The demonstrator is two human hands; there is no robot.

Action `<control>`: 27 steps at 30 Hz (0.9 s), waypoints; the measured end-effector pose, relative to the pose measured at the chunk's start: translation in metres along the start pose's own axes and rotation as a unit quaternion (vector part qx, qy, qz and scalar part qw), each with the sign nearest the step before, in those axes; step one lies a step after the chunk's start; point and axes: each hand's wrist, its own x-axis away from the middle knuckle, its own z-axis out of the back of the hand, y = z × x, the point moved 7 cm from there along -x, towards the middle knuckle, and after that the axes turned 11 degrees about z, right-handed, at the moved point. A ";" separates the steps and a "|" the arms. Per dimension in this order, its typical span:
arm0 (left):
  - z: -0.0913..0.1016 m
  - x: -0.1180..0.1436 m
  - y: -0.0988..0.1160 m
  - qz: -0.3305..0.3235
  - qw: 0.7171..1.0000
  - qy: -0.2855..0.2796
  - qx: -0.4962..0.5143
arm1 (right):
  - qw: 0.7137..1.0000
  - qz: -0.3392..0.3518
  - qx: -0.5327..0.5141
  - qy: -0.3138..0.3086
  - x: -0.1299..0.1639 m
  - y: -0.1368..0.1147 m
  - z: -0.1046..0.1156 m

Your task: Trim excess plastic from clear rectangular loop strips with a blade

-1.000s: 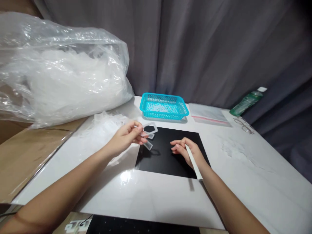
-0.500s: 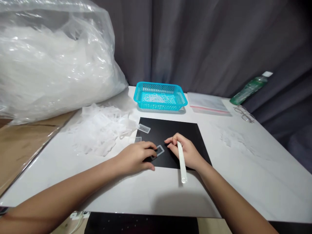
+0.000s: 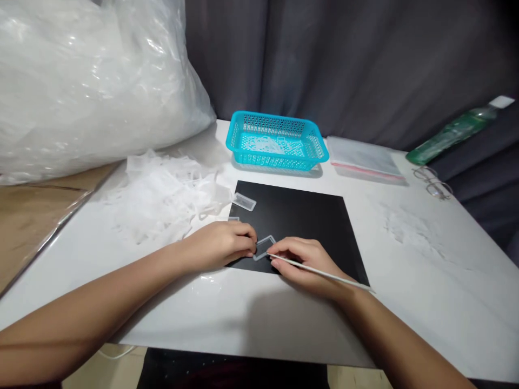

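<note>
A small clear rectangular plastic piece with a raised rim rests on the black mat, tilted at an angle. The fingers of my left hand are curled together and hold its left end. In my right hand is a slim, flat white tool, gripped like a pen, its tip at the piece's right edge. Whether that tip is a blade I cannot tell. A second clear plastic piece lies on the mat's upper left edge, and another sits partly hidden behind my left hand.
A pile of clear plastic pieces spreads left of the mat, beneath a big plastic bag. Behind are a blue basket with scraps inside, zip bags, a green bottle and glasses. Thin scraps lie right.
My right hand has moved left to the plastic piece, and the tool has swung from pointing toward me to lying across the hand. My left fingers have closed in. The view has shifted slightly.
</note>
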 end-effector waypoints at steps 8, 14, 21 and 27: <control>-0.002 -0.001 -0.002 -0.003 1.000 -0.001 0.007 | 0.995 0.088 -0.026 -0.031 -0.003 -0.007 -0.012; -0.001 -0.001 -0.005 0.000 0.995 -0.050 0.084 | 0.999 0.028 -0.030 -0.010 -0.004 -0.005 -0.004; 0.001 -0.003 -0.002 0.106 0.977 -0.052 0.175 | 0.986 -0.042 -0.150 0.058 0.004 0.003 0.000; -0.001 -0.001 0.002 0.176 0.906 -0.083 0.376 | 0.939 -0.098 -0.291 0.155 0.005 0.008 0.006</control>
